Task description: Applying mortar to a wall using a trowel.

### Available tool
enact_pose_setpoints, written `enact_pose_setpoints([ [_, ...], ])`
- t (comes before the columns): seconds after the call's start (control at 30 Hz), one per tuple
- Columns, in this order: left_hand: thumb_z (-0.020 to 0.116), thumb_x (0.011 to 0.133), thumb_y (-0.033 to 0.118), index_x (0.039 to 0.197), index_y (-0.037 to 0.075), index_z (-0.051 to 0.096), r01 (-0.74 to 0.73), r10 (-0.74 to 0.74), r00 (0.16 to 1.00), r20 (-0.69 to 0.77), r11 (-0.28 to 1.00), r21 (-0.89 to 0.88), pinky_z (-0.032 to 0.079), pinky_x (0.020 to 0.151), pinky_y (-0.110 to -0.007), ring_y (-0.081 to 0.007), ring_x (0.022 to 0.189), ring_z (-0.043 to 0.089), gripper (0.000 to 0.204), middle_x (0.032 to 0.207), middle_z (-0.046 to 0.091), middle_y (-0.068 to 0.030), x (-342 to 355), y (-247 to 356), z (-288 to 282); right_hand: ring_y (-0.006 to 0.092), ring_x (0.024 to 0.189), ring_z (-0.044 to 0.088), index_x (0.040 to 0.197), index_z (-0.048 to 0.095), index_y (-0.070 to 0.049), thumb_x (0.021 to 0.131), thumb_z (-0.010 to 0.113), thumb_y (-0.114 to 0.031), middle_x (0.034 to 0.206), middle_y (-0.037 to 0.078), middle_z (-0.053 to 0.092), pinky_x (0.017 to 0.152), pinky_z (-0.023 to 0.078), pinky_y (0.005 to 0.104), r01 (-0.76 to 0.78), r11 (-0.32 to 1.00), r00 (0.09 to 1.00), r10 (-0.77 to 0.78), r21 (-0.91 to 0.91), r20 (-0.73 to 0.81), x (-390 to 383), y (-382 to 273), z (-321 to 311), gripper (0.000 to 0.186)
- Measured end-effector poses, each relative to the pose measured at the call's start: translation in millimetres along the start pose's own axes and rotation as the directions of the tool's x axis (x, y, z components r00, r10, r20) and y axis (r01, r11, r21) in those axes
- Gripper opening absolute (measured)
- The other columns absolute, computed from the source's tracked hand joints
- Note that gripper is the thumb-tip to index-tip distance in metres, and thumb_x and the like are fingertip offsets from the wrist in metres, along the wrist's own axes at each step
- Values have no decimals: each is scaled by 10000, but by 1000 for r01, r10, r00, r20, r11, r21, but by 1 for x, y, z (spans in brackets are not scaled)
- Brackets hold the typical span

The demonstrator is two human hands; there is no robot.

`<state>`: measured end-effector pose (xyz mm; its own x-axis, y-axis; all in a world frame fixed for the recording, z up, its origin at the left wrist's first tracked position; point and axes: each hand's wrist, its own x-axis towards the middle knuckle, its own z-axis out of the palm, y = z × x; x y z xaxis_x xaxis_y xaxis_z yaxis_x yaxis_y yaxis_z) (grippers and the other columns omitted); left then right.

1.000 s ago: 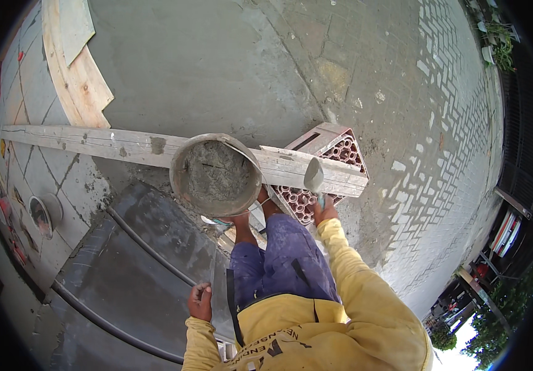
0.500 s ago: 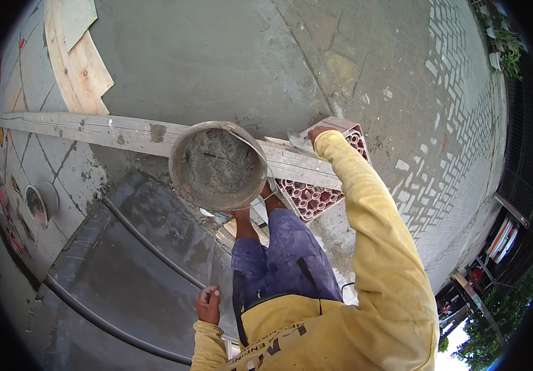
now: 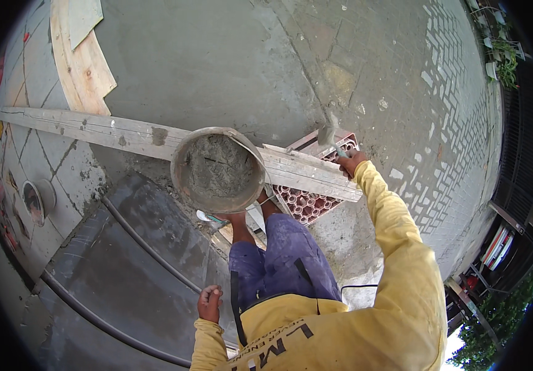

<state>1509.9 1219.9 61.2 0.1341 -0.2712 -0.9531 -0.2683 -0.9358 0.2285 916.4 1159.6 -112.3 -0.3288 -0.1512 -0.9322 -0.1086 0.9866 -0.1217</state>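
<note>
My right hand (image 3: 351,162) is closed on a trowel (image 3: 329,137) with a greyish blade and teal handle, raised over the far part of a pink plastic crate (image 3: 306,204). A long weathered plank (image 3: 130,133) crosses the crate. A bucket (image 3: 215,170) full of wet grey mortar sits by the plank, just left of the crate. My left hand (image 3: 211,297) hangs near my left thigh, fingers curled with nothing visible in them.
Thin boards (image 3: 81,74) lie at the upper left, near another bucket (image 3: 38,199) on a tiled surface (image 3: 22,105). Two dark pipes (image 3: 139,238) cross a grey slab at lower left. Smooth concrete (image 3: 198,62) and paving (image 3: 452,111) spread beyond. Plants (image 3: 501,65) edge the right.
My right hand went from low beside the crate up over its far part, then right and slightly down, carrying the trowel. My left hand has shifted slightly right.
</note>
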Motion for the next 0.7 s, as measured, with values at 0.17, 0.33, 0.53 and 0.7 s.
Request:
enact_pose_setpoints([
  [0.17, 682, 922, 326, 1124, 108, 628, 2, -3, 1000, -25, 999, -41, 463, 737, -251, -111, 942, 623, 302, 1081, 673, -5, -14, 6, 4, 172, 512, 603, 1006, 552, -24, 983, 552, -373, 724, 102, 634, 457, 501, 293, 450, 601, 868, -120, 660, -482, 20, 1, 84, 350],
  [0.33, 674, 925, 342, 1130, 121, 623, 20, -21, 999, -40, 999, -30, 477, 745, -271, -126, 958, 628, 305, 1086, 675, -12, -10, -4, -1, 268, 690, 650, 1138, 584, -3, 981, 488, -501, 759, 113, 642, 620, 521, 407, -207, 808, 978, 173, 551, 114, 69, 79, 137, 531],
  [0.53, 679, 922, 349, 1135, 125, 619, 36, -35, 998, 46, 999, -13, 481, 747, -269, -128, 959, 631, 315, 1086, 676, -10, 0, 5, 11, 210, 505, 590, 1018, 570, -18, 984, 494, -487, 674, 82, 619, 418, 456, 349, -23, 957, 943, 116, 288, -311, 105, 144, 154, 477],
  [0.7, 686, 924, 328, 1136, 115, 618, 35, -43, 995, -88, 995, -94, 474, 732, -247, -118, 943, 633, 309, 1091, 675, -7, -35, -3, -2, 357, 777, 691, 1148, 533, -3, 985, 479, -486, 933, 218, 681, 730, 555, 452, 104, 671, 964, 113, 734, -240, 25, 50, 186, 513],
])
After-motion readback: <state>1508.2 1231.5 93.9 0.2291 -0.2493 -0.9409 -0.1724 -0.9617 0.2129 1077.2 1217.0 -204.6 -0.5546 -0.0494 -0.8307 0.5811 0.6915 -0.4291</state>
